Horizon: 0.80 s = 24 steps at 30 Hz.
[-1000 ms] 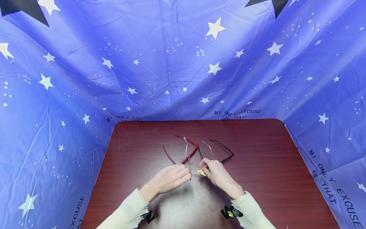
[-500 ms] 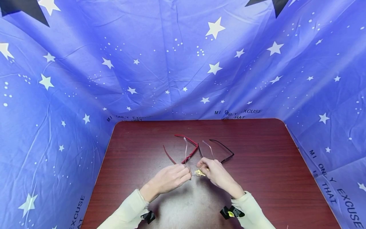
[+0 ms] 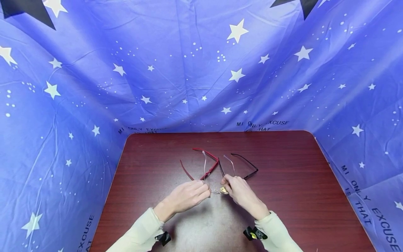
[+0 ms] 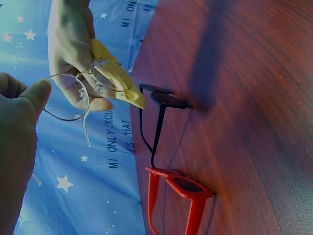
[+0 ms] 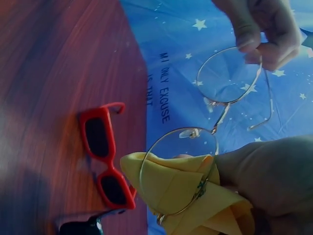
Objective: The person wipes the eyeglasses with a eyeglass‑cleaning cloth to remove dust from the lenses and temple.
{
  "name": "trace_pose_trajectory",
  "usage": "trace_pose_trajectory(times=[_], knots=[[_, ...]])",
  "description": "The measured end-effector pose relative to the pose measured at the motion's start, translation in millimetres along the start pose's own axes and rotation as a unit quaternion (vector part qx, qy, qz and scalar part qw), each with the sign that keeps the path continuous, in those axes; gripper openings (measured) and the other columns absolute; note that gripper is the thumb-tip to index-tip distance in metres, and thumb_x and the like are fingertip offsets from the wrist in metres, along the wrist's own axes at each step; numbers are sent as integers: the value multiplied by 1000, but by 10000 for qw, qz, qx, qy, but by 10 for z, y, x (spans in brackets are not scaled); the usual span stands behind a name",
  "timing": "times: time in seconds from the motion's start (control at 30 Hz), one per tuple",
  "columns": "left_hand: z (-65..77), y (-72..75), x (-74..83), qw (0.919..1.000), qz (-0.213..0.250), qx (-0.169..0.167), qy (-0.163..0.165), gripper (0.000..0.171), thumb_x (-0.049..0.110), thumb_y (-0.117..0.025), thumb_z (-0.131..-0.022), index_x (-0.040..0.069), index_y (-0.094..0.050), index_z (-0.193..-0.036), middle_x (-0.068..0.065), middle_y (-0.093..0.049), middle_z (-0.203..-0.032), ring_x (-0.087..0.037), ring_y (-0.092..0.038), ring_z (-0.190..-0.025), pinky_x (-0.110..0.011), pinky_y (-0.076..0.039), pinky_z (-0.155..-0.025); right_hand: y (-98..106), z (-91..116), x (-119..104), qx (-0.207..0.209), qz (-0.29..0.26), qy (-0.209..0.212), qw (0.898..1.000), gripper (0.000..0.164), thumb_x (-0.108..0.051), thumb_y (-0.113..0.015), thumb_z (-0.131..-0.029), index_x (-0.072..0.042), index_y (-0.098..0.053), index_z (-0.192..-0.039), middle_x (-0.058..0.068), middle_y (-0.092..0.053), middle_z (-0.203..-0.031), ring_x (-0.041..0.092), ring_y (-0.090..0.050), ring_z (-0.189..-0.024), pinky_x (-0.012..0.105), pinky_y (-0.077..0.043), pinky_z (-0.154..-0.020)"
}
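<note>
Thin gold-rimmed round eyeglasses (image 5: 221, 117) are held up between both hands over the table. My left hand (image 3: 189, 194) pinches the rim of one lens at its outer side, thumb against it in the left wrist view. A yellow cloth (image 5: 171, 181) lies folded about the other lens. My right hand (image 3: 240, 192) pinches that lens through the cloth; its fingers behind the lens are partly hidden. The temples of the eyeglasses point away from me in the head view. Beyond the hands lie red sunglasses (image 3: 211, 169) and black sunglasses (image 3: 252, 173).
The dark red wood-grain table (image 3: 292, 175) carries both pairs of sunglasses, temples unfolded, side by side just past the hands. A blue star-printed curtain (image 3: 189, 70) surrounds the table's back and sides.
My right hand has shifted slightly left and then back right along with the yellow cloth. The left hand keeps its place on the rim, and the sunglasses have stayed put.
</note>
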<state>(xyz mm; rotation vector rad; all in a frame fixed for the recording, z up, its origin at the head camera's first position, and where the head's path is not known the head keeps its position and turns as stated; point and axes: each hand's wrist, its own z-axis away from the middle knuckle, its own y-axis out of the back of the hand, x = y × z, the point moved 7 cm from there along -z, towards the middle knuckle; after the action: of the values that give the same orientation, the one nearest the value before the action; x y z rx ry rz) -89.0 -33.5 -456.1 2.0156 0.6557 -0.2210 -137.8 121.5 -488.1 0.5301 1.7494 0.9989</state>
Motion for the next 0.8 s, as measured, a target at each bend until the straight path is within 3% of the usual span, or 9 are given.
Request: trace_pose_trajectory(times=[0.3,0.6,0.8], knots=[[10,1,-10,9999,106,63,61,15,17,-49,-102,15,-62,-94,5,-58,-93,-9,-52,-81,-21,-45,-70,32,-36,-72,-367,-672,-181,9969,11,2,-65,-92,-8,-70,-94,-3,-69,-79,-1,-46,-62,22,-42,-58],[16,-3,-8,9999,120,7,32,16,12,-48,-101,15,-62,-94,5,-58,-93,-9,-53,-83,-20,-46,-72,22,-1,-35,-22,-85,21,10000,11,3,-69,-89,-8,-68,-89,1,-71,-78,11,-60,-66,31,-51,-62],[14,7,-11,9999,125,32,95,14,13,-49,-100,15,-61,-94,5,-58,-94,-9,-53,-84,-20,-46,-72,11,3,1,-143,-221,-66,9996,10,1,-69,-91,-9,-67,-88,-2,-67,-75,5,-52,-62,28,-47,-58]])
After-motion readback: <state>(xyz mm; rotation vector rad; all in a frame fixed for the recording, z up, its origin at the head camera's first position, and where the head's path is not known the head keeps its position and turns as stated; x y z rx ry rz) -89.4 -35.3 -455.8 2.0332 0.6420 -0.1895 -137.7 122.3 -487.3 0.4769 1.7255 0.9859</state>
